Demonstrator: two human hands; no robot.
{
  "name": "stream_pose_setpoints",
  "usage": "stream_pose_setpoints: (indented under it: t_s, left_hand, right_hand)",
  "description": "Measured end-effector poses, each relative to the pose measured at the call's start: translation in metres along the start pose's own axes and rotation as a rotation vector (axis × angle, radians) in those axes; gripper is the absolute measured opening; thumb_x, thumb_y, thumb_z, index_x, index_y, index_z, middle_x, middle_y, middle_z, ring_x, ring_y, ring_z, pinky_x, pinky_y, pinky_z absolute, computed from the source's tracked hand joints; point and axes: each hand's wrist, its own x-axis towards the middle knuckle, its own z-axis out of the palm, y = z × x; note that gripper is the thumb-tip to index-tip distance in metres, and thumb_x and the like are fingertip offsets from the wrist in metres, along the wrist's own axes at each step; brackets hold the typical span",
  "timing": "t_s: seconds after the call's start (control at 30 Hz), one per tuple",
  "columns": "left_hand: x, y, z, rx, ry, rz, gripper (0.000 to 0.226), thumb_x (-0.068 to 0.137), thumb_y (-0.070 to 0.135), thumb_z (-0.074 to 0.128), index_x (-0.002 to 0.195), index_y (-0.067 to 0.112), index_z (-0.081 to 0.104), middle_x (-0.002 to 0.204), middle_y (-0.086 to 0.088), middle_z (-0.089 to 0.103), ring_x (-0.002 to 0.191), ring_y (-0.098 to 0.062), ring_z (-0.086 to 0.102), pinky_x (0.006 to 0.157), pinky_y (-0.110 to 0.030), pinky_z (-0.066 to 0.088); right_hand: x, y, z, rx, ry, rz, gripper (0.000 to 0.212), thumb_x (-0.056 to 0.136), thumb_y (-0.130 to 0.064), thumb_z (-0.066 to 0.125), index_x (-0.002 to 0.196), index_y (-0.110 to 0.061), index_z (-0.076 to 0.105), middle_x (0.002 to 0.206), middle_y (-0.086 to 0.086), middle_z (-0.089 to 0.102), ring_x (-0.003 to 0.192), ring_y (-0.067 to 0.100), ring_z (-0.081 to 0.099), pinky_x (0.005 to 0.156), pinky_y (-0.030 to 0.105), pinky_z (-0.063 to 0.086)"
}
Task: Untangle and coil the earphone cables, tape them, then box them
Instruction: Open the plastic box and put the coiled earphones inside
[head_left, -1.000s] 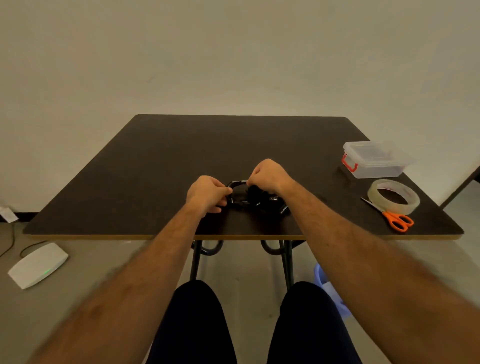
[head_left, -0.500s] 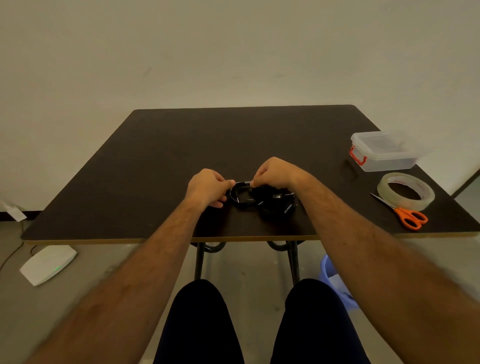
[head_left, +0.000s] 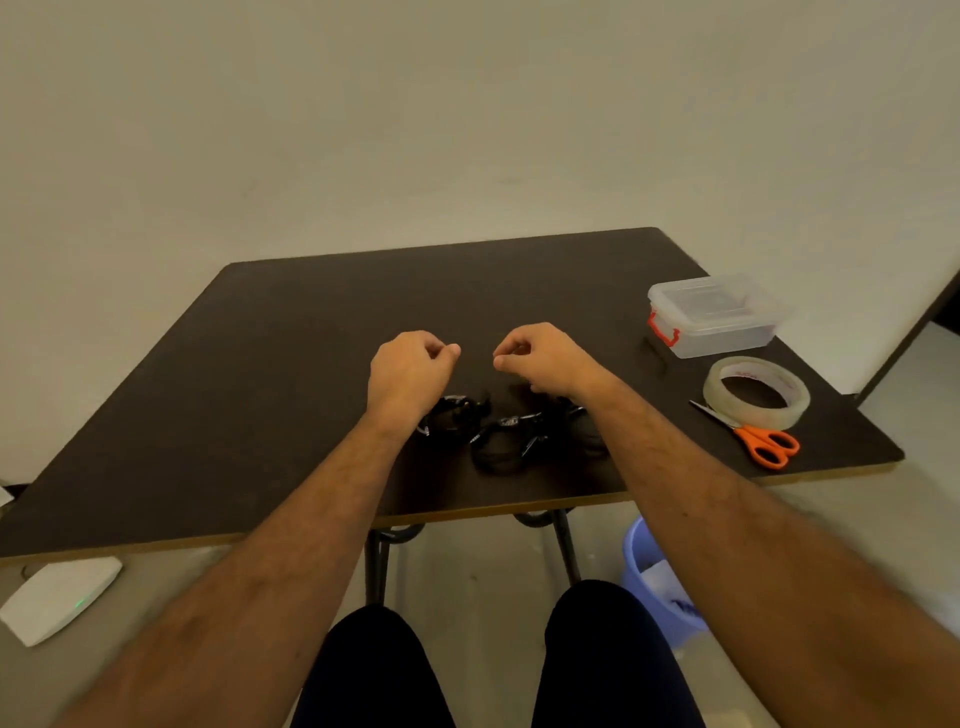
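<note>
A tangle of black earphone cables (head_left: 506, 441) lies on the dark table (head_left: 260, 389) near its front edge. My left hand (head_left: 410, 371) and my right hand (head_left: 545, 358) are raised a little above and behind the tangle, a small gap between them. On each hand the thumb and forefinger are pinched together with the other fingers curled. Blurred dark strands rise from the tangle toward both hands; the thin cable in the pinches is hard to make out against the table. My wrists hide parts of the tangle.
At the table's right side stand a clear lidded plastic box with a red latch (head_left: 717, 317), a roll of clear tape (head_left: 756, 392) and orange-handled scissors (head_left: 763, 444). A blue bucket (head_left: 654, 582) and a white device (head_left: 57, 597) sit on the floor.
Both hands have lifted off the tangle and moved up and apart, drawing strands with them. The tangle has spread wider on the table. The camera has tilted.
</note>
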Motion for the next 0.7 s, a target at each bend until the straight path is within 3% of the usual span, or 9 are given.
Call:
stream_pose_setpoints:
  t_s: [0.2,0.33,0.5,0.7]
  left_hand:
    - [0.025,0.080,0.038,-0.076,-0.081,0.115,0.026,0.096,0.040,0.058,0.101,0.019,0.071,0.085,0.007,0.066,0.083,-0.009,0.062,0.073,-0.028,0.046]
    - [0.039,0.135,0.077,-0.207,-0.202,0.106,0.029,0.096,0.039,0.059,0.111,0.017,0.069,0.092,0.002,0.069,0.081,-0.012,0.068,0.077,-0.033,0.059]
    - [0.054,0.190,0.123,-0.228,-0.306,0.048,0.040,0.096,0.042,0.058,0.124,0.013,0.060,0.089,0.001,0.065,0.079,-0.014,0.069,0.082,-0.037,0.060]
    - [0.065,0.227,0.160,-0.127,-0.385,-0.045,0.047,0.095,0.046,0.058,0.124,0.010,0.055,0.107,-0.009,0.065,0.073,-0.014,0.065,0.066,-0.027,0.059]
  right_hand:
    - [-0.006,0.032,-0.072,-0.135,0.211,0.025,0.012,0.093,-0.027,0.064,0.103,-0.020,0.068,0.098,-0.006,0.064,0.091,0.006,0.058,0.081,0.025,0.045]
    - [-0.010,0.069,-0.131,-0.221,0.387,0.099,0.014,0.093,-0.028,0.063,0.101,-0.019,0.069,0.105,-0.001,0.068,0.093,0.010,0.057,0.084,0.028,0.048]
    - [-0.016,0.109,-0.190,-0.301,0.588,0.212,0.021,0.096,-0.025,0.059,0.112,-0.014,0.068,0.114,0.004,0.067,0.095,0.012,0.054,0.086,0.028,0.046]
    - [-0.014,0.151,-0.222,-0.357,0.593,0.401,0.039,0.097,-0.037,0.057,0.131,-0.018,0.055,0.132,0.008,0.060,0.114,0.027,0.060,0.098,0.042,0.050]
